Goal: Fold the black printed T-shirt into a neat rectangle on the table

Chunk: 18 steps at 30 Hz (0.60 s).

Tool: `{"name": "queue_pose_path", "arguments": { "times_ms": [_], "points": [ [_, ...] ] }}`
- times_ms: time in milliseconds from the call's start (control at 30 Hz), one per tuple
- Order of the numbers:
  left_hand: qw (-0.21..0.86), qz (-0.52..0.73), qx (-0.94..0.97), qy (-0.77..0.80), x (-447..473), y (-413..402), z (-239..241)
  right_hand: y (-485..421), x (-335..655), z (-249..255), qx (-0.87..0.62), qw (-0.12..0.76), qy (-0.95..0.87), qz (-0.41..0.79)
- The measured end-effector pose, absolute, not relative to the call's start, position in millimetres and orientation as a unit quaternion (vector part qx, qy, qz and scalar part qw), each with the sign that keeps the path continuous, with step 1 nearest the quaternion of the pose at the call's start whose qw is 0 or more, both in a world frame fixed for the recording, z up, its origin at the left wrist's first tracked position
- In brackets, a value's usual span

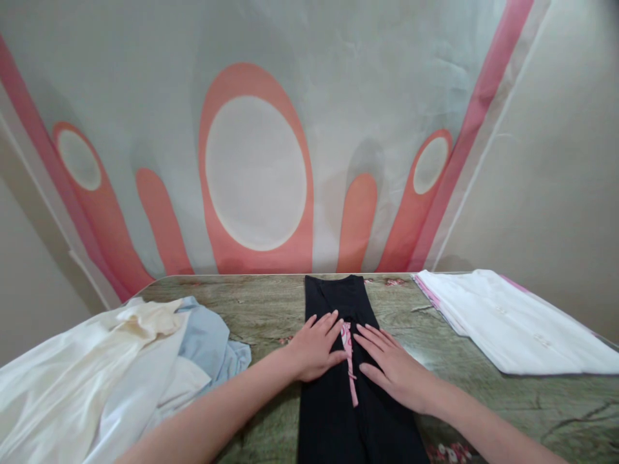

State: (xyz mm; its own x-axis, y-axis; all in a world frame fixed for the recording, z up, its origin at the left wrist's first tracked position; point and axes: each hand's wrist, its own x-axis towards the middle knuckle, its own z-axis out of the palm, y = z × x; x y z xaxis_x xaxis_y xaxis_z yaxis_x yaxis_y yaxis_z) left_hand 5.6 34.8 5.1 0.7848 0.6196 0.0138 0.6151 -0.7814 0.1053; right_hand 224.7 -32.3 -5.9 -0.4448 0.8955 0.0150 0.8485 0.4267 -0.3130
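A pair of black trousers [329, 419] lies lengthwise on the table, the waist end toward the wall and the two legs running toward me. My left hand [316, 348] rests flat on the left side, fingers stretched out and pointing away. On the right side, my right hand [387, 364] lies with its palm down and its fingers extended. Between the hands, a narrow pink patterned strip [349, 364] shows in the gap between the legs; I cannot tell whether it belongs to the trousers. The lower leg ends are out of view.
The table top [271, 296] has a wood-like surface with small pink flower prints. Loose cream and light blue clothes [130, 361] are heaped at the left. Folded white garments [503, 322] with pink edges lie stacked at the right. A wall with a coral-and-white mural [256, 174] stands behind.
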Motion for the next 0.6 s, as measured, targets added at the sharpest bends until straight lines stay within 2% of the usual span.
{"name": "queue_pose_path", "arguments": {
  "times_ms": [267,400,600],
  "points": [
    [0.100,-0.029,0.952,0.289,-24,-36,27,-50,235,-8,-0.516,0.090,-0.843,0.124],
    [0.091,0.003,0.941,0.325,-20,-21,24,-42,239,-8,-0.544,0.098,-0.827,0.103],
    [0.026,0.057,0.907,0.416,12,32,-8,4,228,-22,-0.578,0.082,-0.807,0.084]
  ]
}}
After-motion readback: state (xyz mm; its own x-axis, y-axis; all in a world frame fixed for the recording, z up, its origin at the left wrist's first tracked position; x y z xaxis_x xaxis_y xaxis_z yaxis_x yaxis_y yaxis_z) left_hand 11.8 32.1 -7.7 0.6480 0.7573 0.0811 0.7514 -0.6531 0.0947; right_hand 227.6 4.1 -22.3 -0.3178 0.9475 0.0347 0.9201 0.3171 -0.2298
